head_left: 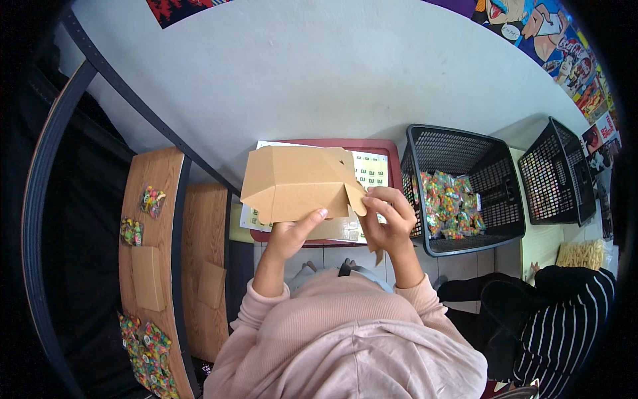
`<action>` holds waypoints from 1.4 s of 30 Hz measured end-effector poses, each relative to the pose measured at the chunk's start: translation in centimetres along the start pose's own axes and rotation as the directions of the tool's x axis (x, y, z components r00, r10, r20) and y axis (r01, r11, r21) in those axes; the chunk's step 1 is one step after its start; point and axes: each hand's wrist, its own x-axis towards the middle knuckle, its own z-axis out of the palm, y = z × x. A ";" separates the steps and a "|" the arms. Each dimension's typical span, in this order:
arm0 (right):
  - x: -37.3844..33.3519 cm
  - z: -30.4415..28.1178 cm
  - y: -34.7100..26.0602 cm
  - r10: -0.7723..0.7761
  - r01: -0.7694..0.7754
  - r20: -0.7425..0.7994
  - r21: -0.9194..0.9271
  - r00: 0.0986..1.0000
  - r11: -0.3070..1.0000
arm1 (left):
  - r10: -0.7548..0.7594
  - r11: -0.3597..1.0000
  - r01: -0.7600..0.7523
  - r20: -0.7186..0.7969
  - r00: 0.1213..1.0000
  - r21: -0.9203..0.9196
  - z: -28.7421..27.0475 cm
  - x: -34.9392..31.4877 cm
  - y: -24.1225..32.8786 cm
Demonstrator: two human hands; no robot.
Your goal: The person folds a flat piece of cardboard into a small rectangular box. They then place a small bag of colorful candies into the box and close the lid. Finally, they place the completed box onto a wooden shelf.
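A brown cardboard box (pixel 299 169), partly folded, is held up in front of me over a red table. My left hand (pixel 292 236) grips its near edge, thumb on top and fingers hidden beneath. At the box's right end, my right hand (pixel 389 216) pinches a side flap (pixel 355 198) between thumb and fingers. Another narrow flap hangs below that hand. Under the box lie white sheets with rows of small printed labels (pixel 371 169), partly covered.
A black plastic basket (pixel 492 159) with bagged colourful sweets (pixel 448 203) stands right of the red table (pixel 393 156). Beyond it is a second basket (pixel 558 179). At left, wooden shelves (pixel 149 179) hold sweet bags and flat boxes (pixel 147 278). A person in a striped top (pixel 565 326) sits at lower right.
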 end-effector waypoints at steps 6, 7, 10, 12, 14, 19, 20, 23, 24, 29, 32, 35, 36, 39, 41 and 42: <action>1.1 -0.1 -0.3 -0.073 0.073 0.060 0.001 0.996 0.997 | 0.074 0.997 -0.074 0.015 0.997 0.014 0.6 0.7 0.5; 1.0 -0.3 -0.1 -0.089 0.088 0.092 0.018 0.992 0.996 | 0.099 0.995 -0.100 0.008 0.995 0.024 1.0 0.7 0.5; 1.7 -0.9 -0.6 0.007 -0.039 0.247 0.124 0.969 0.991 | 0.083 0.995 -0.087 0.085 0.993 0.051 0.8 0.6 0.5; 2.6 -1.3 -1.2 0.123 -0.201 0.405 0.156 0.906 0.967 | 0.063 0.995 -0.073 0.136 0.989 0.071 0.7 0.4 0.8; 3.4 -1.6 -1.1 0.114 -0.243 0.511 0.192 0.852 0.951 | 0.066 0.992 -0.081 0.154 0.986 0.092 0.8 0.2 1.4; 4.3 -2.3 0.0 0.047 -0.355 0.688 0.313 0.724 0.881 | 0.035 0.999 -0.039 0.142 0.989 0.020 0.1 0.1 0.8; 4.5 -2.3 0.2 0.045 -0.386 0.724 0.312 0.688 0.868 | 0.010 1.000 -0.007 0.140 0.990 -0.021 0.0 0.1 0.8; 4.1 -1.9 0.7 0.127 -0.573 0.815 0.277 0.565 0.771 | -0.032 0.997 0.023 0.117 0.993 0.074 0.2 -0.4 0.8; 4.0 -1.5 0.7 0.144 -0.583 0.807 0.279 0.573 0.763 | -0.024 0.993 0.012 0.109 0.994 0.114 0.1 -0.4 0.6; 2.9 -0.2 -0.5 0.285 -0.585 0.711 0.216 0.643 0.781 | 0.013 0.978 -0.015 0.012 1.000 0.206 1.0 -1.0 0.7; 2.7 0.2 -1.5 0.311 -0.545 0.684 0.151 0.660 0.824 | 0.126 0.953 -0.117 -0.012 0.992 0.279 1.0 -1.5 -0.6; 2.3 0.2 -1.6 0.309 -0.519 0.642 0.165 0.702 0.839 | 0.038 0.987 -0.028 -0.059 0.998 0.156 1.4 -1.8 0.0; 2.4 0.3 -1.6 0.303 -0.508 0.635 0.164 0.710 0.846 | 0.033 0.988 -0.023 -0.064 0.997 0.156 1.3 -1.8 0.0; 2.5 0.3 -1.9 0.297 -0.490 0.630 0.153 0.717 0.858 | 0.040 0.987 -0.028 -0.077 0.996 0.155 1.2 -1.9 -0.1; 2.6 0.3 -2.1 0.303 -0.499 0.647 0.139 0.700 0.855 | 0.075 0.986 -0.061 -0.088 0.993 0.155 1.2 -1.9 0.0; 2.7 0.3 -2.1 0.296 -0.493 0.652 0.138 0.698 0.859 | 0.065 0.987 -0.052 -0.084 0.994 0.151 1.3 -1.9 0.1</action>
